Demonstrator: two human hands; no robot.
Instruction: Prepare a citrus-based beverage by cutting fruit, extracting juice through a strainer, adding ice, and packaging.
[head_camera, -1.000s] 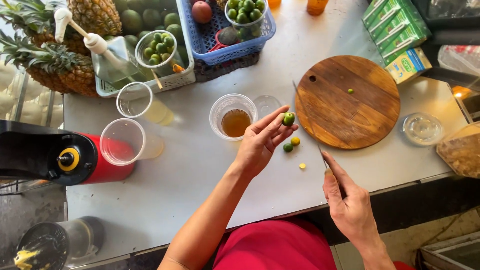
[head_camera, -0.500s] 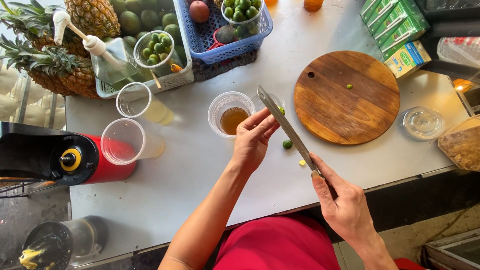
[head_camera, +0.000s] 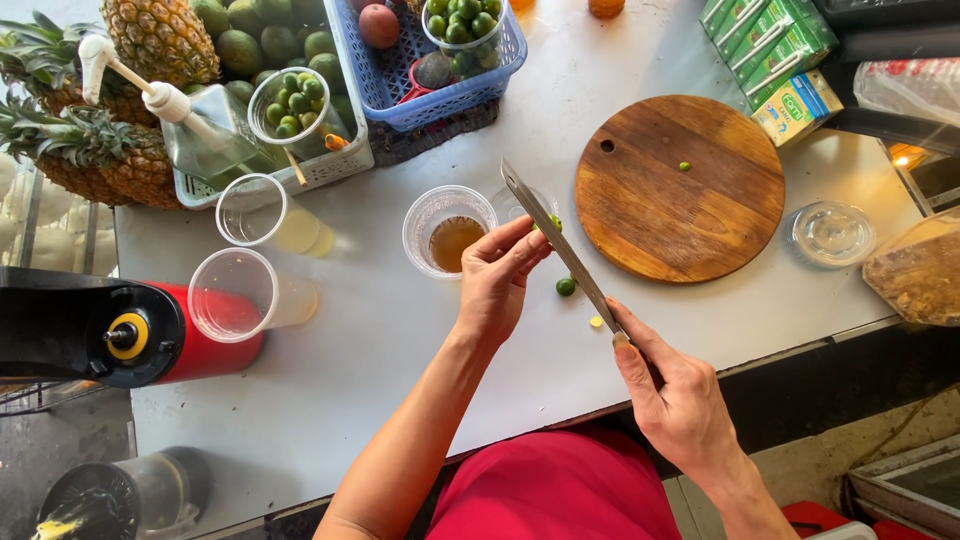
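A pale grey table (head_camera: 400, 330) carries a round wooden cutting board (head_camera: 680, 190) at two o'clock, plastic cups (head_camera: 445, 230) centrally, a blue basket (head_camera: 400, 90) at twelve.

A stack of green rectangular drink cartons (head_camera: 770, 45) lay at the upper right corner of the white table (head_camera: 400, 330), packed side by side and slanting toward the frame's top edge, each with pale stripes along its length. The nearest carton showed a yellow end panel with a small green mark, and it sat just beside the round wooden cutting board (head_camera: 680, 190). To the right of the cartons a clear plastic bag (head_camera: 915, 90) with red print rested against a dark ledge. No signs or screens were in view.
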